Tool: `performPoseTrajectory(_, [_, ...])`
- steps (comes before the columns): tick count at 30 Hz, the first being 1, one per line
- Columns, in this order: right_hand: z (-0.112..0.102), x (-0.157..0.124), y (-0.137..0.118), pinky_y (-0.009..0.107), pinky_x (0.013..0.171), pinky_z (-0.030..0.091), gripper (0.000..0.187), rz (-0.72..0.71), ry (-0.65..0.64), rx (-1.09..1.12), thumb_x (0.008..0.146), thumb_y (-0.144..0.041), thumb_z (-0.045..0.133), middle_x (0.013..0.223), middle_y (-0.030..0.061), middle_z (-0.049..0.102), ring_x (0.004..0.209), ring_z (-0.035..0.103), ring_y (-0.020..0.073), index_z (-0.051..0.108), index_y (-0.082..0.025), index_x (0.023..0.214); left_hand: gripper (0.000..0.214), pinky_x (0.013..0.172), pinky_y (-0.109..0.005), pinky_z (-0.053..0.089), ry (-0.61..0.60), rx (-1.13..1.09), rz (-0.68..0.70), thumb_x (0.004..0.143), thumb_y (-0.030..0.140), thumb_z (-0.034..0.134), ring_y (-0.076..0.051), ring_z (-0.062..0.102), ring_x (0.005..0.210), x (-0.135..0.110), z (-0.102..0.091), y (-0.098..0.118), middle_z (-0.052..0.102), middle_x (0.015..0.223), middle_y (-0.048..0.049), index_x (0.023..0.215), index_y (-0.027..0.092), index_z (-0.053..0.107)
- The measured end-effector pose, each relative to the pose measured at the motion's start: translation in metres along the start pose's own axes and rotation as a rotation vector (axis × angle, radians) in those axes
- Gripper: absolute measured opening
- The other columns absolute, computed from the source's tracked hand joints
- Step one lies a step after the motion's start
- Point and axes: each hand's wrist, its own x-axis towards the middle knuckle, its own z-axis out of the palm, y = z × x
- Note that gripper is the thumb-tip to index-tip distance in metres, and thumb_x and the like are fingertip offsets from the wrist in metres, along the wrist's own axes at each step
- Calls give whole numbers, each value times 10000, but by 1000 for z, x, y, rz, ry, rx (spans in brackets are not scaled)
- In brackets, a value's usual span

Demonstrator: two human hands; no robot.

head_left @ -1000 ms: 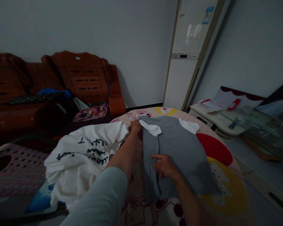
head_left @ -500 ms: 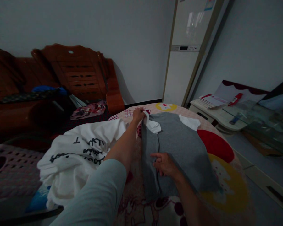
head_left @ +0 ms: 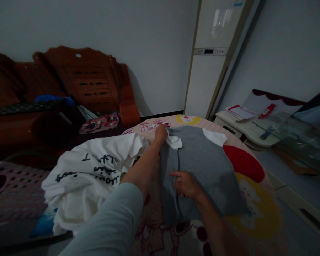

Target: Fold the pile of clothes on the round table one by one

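A grey shirt [head_left: 206,167] with white sleeves lies spread on the covered round table. Its left side is folded inward in a long strip, and one white sleeve [head_left: 175,142] lies doubled back on top. At the shirt's far left corner is my left hand [head_left: 161,133], closed on the cloth; its fingertips are partly hidden. My right hand [head_left: 186,185] rests on the shirt's middle beside the fold edge, index finger stretched out and the other fingers loosely curled, holding nothing. The other white sleeve [head_left: 214,137] points out to the far right.
A heap of white cloth with black lettering [head_left: 96,167] lies left of my left forearm. Beyond it stand a pink perforated basket [head_left: 18,199] and a wooden sofa [head_left: 85,81]. To the right is a low cabinet [head_left: 272,140] with papers.
My left hand has shifted slightly right, drawing the corner and sleeve inward; less of the white sleeve shows. My right hand stays nearly in place.
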Motion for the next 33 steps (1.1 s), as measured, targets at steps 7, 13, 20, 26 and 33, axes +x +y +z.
performPoseTrajectory(7, [-1, -1, -1, 179, 361, 323, 603, 4, 0, 9, 721, -140, 563, 510, -75, 554, 354, 453, 79, 574, -112, 1324, 279, 910, -294, 489, -203, 171, 159, 814, 239, 648, -227, 629, 1031, -28, 9, 24, 679, 1094, -88, 1076, 154, 687])
performPoseTrajectory(13, [0, 1, 0, 168, 369, 321, 582, 27, 5, -5, 733, -135, 579, 526, -73, 565, 361, 456, 67, 588, -144, 1314, 308, 918, -395, 487, -138, 196, 109, 933, 113, 410, -266, 628, 1048, -26, 5, 32, 671, 1093, -187, 1127, 68, 645])
performPoseTrajectory(20, [0, 0, 0, 174, 370, 331, 581, 9, -2, -18, 733, -144, 563, 524, -65, 574, 356, 464, 75, 595, -149, 1314, 331, 1036, -346, 450, -262, 80, 391, 880, 72, 439, -210, 590, 1181, -13, 9, 38, 663, 1238, -101, 1080, 144, 692])
performPoseTrajectory(26, [0, 2, 1, 174, 355, 314, 581, -11, -1, -33, 726, -118, 543, 521, -66, 569, 353, 470, 78, 603, -143, 1303, 546, 1168, -420, 310, -85, -43, 510, 894, 33, 337, -201, 318, 1445, -39, 20, 22, 328, 1575, -95, 1397, 190, 482])
performPoseTrajectory(33, [-1, 3, 0, 180, 336, 307, 596, 0, -3, -58, 734, -136, 537, 509, -74, 560, 349, 472, 86, 579, -150, 1329, 442, 1118, -527, 361, -77, -18, 232, 936, 256, 496, -305, 429, 1370, -76, 30, -10, 509, 1426, -179, 1358, 128, 476])
